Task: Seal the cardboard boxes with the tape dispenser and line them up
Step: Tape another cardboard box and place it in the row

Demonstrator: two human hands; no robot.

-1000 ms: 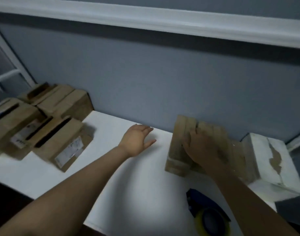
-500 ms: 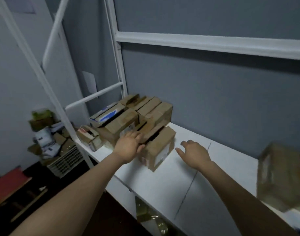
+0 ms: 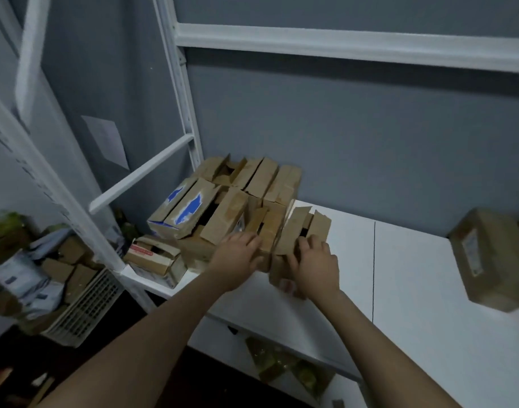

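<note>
Hands moved: right (image 3: pixel 314 262) grips box (image 3: pixel 295 228), left (image 3: pixel 237 255) seemingly touching it.

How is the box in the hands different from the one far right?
The open box has flaps sticking up; the right box looks shut. The open box sits between the left hand and right hand; the right box stands alone, untouched. Both are brown cardboard.

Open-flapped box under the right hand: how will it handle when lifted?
Open box likely light: small, thin cardboard. Its flaps stand loose, so the top probably flexes; grip the walls. Right hand wraps its near corner, so one hand may suffice.
</note>
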